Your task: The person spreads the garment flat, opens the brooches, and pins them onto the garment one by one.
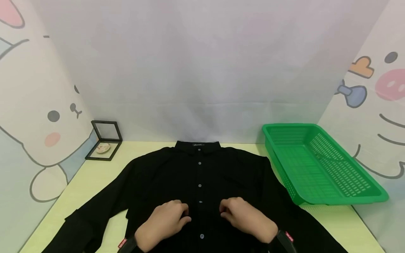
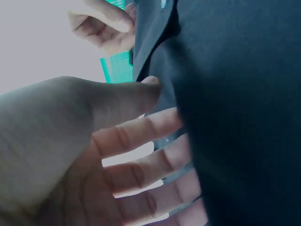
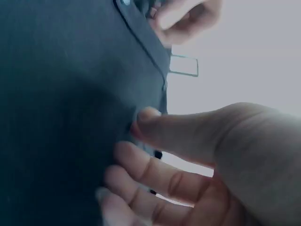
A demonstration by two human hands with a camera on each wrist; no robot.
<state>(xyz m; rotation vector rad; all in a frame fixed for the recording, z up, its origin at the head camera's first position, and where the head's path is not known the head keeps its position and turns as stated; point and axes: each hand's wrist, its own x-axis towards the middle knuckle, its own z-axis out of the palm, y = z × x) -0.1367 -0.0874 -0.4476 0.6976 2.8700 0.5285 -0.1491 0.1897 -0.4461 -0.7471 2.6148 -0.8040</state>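
A long-sleeved black button-up shirt point(image 1: 177, 175) lies spread front side up across a pale yellow worktop point(image 1: 95, 181), its collar at the far edge and a row of small light buttons down the middle. A person's bare left hand point(image 1: 166, 221) and right hand point(image 1: 243, 218) are over the shirt's front, one on either side of the buttons, well apart from each other. Both hands are relaxed, fingers loosely bent and thumbs apart from the fingers, gripping nothing; whether the fingertips touch the fabric is hard to tell. At the far right stands a green perforated plastic basket point(image 1: 341, 201). At the far left, a black-edged, clear-panelled hinged case point(image 1: 98, 159) stands opened, showing a small, pale, round object point(image 1: 103, 148). Behind hangs a plain whitish backdrop point(image 1: 202, 70).
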